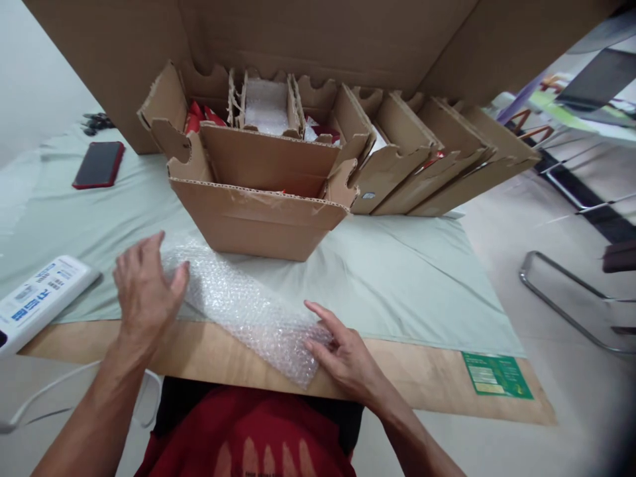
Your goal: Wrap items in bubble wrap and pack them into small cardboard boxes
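Observation:
A long strip of clear bubble wrap [248,305] lies slantwise across the front of the table, partly on the green cloth and partly on bare wood. At its far left end is my left hand [148,288], open, thumb and fingers apart, beside the wrap's edge. My right hand [348,358] rests at the near right end, with its thumb and index finger spread around the corner of the wrap and touching it. Just beyond the strip stands an open cardboard box [258,222]; its inside is mostly hidden.
Several open cardboard boxes [392,172] stand in a row behind, some with red or bubble-wrapped items, before a tall cardboard panel [308,40]. A phone [99,164], a white power strip [42,298] and a green card [497,375] lie on the table [422,377].

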`<action>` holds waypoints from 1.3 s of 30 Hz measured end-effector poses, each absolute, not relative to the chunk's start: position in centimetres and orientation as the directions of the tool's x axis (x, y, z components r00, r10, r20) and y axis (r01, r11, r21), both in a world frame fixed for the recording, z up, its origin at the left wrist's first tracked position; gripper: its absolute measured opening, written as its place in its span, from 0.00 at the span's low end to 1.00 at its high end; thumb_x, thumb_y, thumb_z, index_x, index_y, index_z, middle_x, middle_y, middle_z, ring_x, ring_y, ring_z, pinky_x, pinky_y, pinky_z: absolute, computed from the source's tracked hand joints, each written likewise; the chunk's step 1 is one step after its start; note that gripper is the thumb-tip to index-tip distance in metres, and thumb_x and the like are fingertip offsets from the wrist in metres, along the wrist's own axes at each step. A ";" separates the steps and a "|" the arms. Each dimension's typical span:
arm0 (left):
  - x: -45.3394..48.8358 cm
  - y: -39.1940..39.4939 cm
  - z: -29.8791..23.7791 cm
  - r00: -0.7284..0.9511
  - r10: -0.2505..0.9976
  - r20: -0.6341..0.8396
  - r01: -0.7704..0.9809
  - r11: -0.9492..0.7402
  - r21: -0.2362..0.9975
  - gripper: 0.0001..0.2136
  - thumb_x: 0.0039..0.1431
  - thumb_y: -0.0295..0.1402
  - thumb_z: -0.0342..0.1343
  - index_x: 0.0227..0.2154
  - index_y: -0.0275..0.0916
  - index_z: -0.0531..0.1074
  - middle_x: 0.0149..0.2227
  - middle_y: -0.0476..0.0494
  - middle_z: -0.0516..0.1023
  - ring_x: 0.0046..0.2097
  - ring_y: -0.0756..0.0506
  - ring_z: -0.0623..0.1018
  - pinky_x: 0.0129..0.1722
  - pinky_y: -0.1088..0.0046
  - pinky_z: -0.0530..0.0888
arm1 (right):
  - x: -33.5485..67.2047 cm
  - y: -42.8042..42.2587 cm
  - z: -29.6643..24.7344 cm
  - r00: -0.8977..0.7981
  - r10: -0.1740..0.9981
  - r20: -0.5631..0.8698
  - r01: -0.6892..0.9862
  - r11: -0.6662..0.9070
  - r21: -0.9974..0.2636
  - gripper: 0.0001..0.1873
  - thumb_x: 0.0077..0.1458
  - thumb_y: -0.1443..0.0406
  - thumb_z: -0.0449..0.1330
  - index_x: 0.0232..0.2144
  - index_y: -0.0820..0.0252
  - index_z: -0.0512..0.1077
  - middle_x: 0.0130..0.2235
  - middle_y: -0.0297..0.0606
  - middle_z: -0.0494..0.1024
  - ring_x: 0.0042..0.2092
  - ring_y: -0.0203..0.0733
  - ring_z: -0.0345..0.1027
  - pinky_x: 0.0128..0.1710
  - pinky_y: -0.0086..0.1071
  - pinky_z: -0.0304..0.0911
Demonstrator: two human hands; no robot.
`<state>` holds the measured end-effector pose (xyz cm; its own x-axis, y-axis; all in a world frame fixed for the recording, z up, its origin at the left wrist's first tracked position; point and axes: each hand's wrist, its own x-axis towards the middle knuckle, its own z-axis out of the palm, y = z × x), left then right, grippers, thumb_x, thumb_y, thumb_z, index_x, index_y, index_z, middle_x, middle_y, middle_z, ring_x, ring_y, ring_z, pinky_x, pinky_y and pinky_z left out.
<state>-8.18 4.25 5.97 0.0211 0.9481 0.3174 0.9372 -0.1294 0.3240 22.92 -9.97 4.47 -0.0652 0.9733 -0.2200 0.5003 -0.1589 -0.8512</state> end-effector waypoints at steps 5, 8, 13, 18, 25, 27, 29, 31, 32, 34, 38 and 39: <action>-5.5 -1.8 4.2 0.430 0.789 0.439 0.704 -0.597 0.384 0.09 0.70 0.30 0.52 0.49 0.40 0.72 0.44 0.41 0.78 0.48 0.41 0.77 0.49 0.59 0.76 | 23.0 -9.2 5.1 -0.166 0.962 -0.219 0.486 -0.113 -0.867 0.18 0.63 0.64 0.58 0.53 0.52 0.78 0.50 0.40 0.83 0.48 0.45 0.77 0.48 0.38 0.71; -4.3 -4.4 3.7 0.490 0.770 0.409 0.622 -0.638 0.454 0.08 0.68 0.25 0.53 0.47 0.39 0.72 0.42 0.43 0.77 0.45 0.44 0.76 0.46 0.64 0.75 | 23.4 -9.0 5.7 -0.236 0.943 -0.236 0.407 -0.124 -0.905 0.13 0.63 0.64 0.59 0.46 0.54 0.82 0.46 0.40 0.85 0.46 0.44 0.78 0.48 0.37 0.71; -4.3 -4.8 2.9 0.507 0.774 0.379 0.595 -0.633 0.495 0.09 0.67 0.23 0.52 0.45 0.40 0.74 0.41 0.43 0.78 0.45 0.43 0.76 0.46 0.64 0.73 | 23.1 -8.5 6.8 -0.245 0.944 -0.219 0.095 -0.202 -0.975 0.08 0.60 0.60 0.65 0.38 0.54 0.83 0.35 0.36 0.83 0.36 0.37 0.74 0.37 0.30 0.68; -5.2 -4.8 2.8 0.401 0.867 0.295 0.522 -0.481 0.704 0.16 0.70 0.31 0.50 0.59 0.42 0.68 0.44 0.42 0.80 0.45 0.43 0.79 0.46 0.64 0.76 | 20.6 -5.4 8.6 -0.281 0.945 -0.165 -0.191 -0.224 -0.956 0.13 0.56 0.54 0.70 0.40 0.52 0.83 0.37 0.35 0.81 0.35 0.37 0.72 0.39 0.32 0.69; -5.2 -7.4 0.6 0.110 0.977 0.183 0.417 -0.212 0.884 0.32 0.70 0.37 0.50 0.72 0.43 0.46 0.54 0.37 0.77 0.55 0.40 0.79 0.52 0.61 0.78 | 15.7 2.0 8.3 -0.467 0.876 -0.120 -0.234 -0.253 -0.939 0.20 0.55 0.58 0.69 0.50 0.50 0.78 0.52 0.39 0.81 0.56 0.47 0.72 0.48 0.37 0.67; -5.0 -7.6 0.1 0.029 0.981 0.190 0.458 -0.182 0.870 0.36 0.68 0.36 0.54 0.73 0.42 0.43 0.51 0.38 0.78 0.53 0.41 0.80 0.52 0.60 0.77 | 14.6 3.9 6.9 -0.486 0.856 -0.176 -0.186 -0.298 -0.936 0.21 0.53 0.58 0.69 0.51 0.51 0.77 0.54 0.40 0.81 0.59 0.48 0.70 0.46 0.36 0.67; -5.0 -7.3 0.2 0.050 0.963 0.264 0.512 -0.252 0.821 0.34 0.68 0.34 0.55 0.72 0.42 0.48 0.49 0.38 0.78 0.52 0.41 0.79 0.53 0.58 0.76 | 13.8 5.2 5.6 -0.500 0.829 -0.250 -0.126 -0.355 -0.926 0.24 0.52 0.58 0.69 0.51 0.52 0.76 0.55 0.42 0.80 0.58 0.48 0.71 0.44 0.35 0.67; -5.1 -6.8 0.6 0.157 0.917 0.367 0.556 -0.389 0.735 0.26 0.67 0.32 0.56 0.66 0.44 0.61 0.48 0.40 0.79 0.51 0.41 0.77 0.52 0.58 0.75 | 13.3 6.0 4.7 -0.513 0.808 -0.290 -0.083 -0.383 -0.920 0.26 0.51 0.58 0.70 0.52 0.53 0.74 0.56 0.43 0.79 0.56 0.47 0.71 0.42 0.33 0.68; -5.2 -6.5 0.8 0.205 0.890 0.407 0.570 -0.447 0.690 0.21 0.67 0.31 0.56 0.62 0.44 0.66 0.47 0.41 0.79 0.50 0.41 0.76 0.52 0.58 0.75 | 13.2 6.2 4.4 -0.524 0.800 -0.294 -0.069 -0.383 -0.921 0.26 0.51 0.58 0.70 0.53 0.53 0.74 0.56 0.43 0.79 0.56 0.46 0.71 0.42 0.33 0.67; -5.2 -6.0 1.3 0.247 0.851 0.463 0.584 -0.512 0.630 0.15 0.66 0.27 0.56 0.54 0.42 0.72 0.43 0.43 0.80 0.48 0.41 0.74 0.50 0.59 0.75 | 13.2 6.2 4.3 -0.554 0.781 -0.289 -0.042 -0.372 -0.927 0.27 0.52 0.59 0.69 0.54 0.53 0.73 0.56 0.42 0.79 0.56 0.45 0.71 0.44 0.33 0.68; -4.9 -5.8 1.4 0.218 0.834 0.508 0.608 -0.523 0.598 0.13 0.65 0.24 0.54 0.51 0.39 0.72 0.40 0.42 0.79 0.46 0.41 0.73 0.49 0.59 0.75 | 13.6 5.3 4.4 -0.501 0.834 -0.232 0.014 -0.260 -0.966 0.27 0.57 0.59 0.66 0.59 0.52 0.70 0.53 0.41 0.80 0.52 0.42 0.73 0.47 0.35 0.68; -4.8 -5.9 1.3 0.220 0.833 0.507 0.610 -0.523 0.595 0.14 0.65 0.23 0.54 0.51 0.39 0.72 0.40 0.42 0.79 0.46 0.41 0.73 0.49 0.59 0.75 | 13.8 5.0 4.3 -0.452 0.868 -0.204 0.062 -0.198 -0.978 0.26 0.58 0.60 0.64 0.59 0.53 0.70 0.52 0.41 0.80 0.50 0.42 0.74 0.47 0.37 0.68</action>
